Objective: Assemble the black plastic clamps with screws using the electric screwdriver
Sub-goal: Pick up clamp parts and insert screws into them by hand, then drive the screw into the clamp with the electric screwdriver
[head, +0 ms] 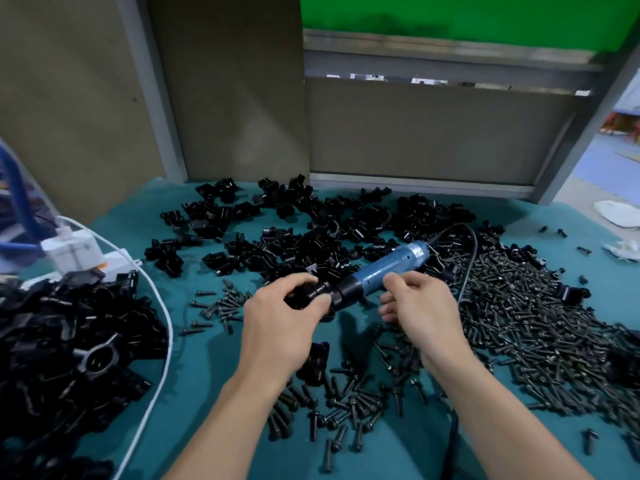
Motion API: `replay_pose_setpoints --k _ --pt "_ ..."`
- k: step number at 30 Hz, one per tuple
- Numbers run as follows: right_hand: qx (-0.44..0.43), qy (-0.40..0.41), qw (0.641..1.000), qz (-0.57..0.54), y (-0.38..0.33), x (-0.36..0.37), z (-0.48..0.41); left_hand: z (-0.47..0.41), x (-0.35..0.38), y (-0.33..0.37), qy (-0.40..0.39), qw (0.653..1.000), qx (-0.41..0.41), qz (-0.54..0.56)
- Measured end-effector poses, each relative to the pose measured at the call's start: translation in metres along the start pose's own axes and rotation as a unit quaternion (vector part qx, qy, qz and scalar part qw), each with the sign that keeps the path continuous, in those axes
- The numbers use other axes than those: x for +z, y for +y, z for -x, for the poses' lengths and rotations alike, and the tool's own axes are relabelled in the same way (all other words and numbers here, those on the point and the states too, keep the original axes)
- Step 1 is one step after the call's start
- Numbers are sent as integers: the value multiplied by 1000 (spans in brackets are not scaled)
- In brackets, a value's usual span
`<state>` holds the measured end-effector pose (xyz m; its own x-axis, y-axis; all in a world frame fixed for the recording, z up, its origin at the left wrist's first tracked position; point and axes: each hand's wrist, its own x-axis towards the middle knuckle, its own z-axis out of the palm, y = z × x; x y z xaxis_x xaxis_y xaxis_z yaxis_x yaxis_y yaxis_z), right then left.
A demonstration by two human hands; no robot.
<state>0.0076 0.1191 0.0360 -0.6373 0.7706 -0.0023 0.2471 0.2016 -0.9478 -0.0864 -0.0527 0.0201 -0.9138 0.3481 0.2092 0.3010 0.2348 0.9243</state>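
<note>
- The left hand grips a black clamp, fingers and thumb curled round it, above the middle of the table.
- The right hand holds the screwdriver by its blue body, thumb and forefinger on top and the other fingers curled beneath.
- The screwdriver is tilted, its black nose down and left and meeting the clamp, its rear up and right.
- The bit and any screw at the nose are hidden, so I cannot tell whether one is seated.
- The hands are near each other but apart, one at each end of the tool.
- A black cord leaves the screwdriver's rear, arcs right and runs down towards the front edge.
- A big heap of screws lies right of the hands, with more scattered in front of them.
- A small cluster of screws lies left of the left hand.
- Loose clamp parts cover the far half of the table.
- One more part lies below the left wrist.
- A dense pile of black pieces fills the left edge.
- A white cable curves round that pile from a white plug block.
- Cardboard panels stand behind the table.
</note>
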Motion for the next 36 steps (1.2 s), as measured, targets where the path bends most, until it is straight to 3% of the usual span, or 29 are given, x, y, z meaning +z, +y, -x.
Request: replay_pose_setpoints --k 7,13,17,22,25,29,31,36 --pt "202 37 975 -89 -32 11 -53 -8 -7 -8 -2 999 -40 36" --pt "309 -1 951 -4 -56 35 -68 -12 -8 -9 -46 996 -55 47" --pt "319 0 948 3 -67 45 -66 -12 -9 -10 -33 997 -50 50" --pt "276 9 934 -225 -66 21 -56 -16 -12 -15 -6 996 -61 68" --pt "240 44 893 -378 -68 -1 -55 -17 -7 -15 -5 996 -65 59" --pt "189 34 807 -559 -67 -12 -54 -14 -2 -12 -21 998 -53 -4" --pt "173 30 788 -590 -63 -15 -51 -14 -1 -11 -23 998 -55 -23" --pt "155 26 798 -582 -45 -14 -51 -11 0 -7 -50 996 -47 -64"
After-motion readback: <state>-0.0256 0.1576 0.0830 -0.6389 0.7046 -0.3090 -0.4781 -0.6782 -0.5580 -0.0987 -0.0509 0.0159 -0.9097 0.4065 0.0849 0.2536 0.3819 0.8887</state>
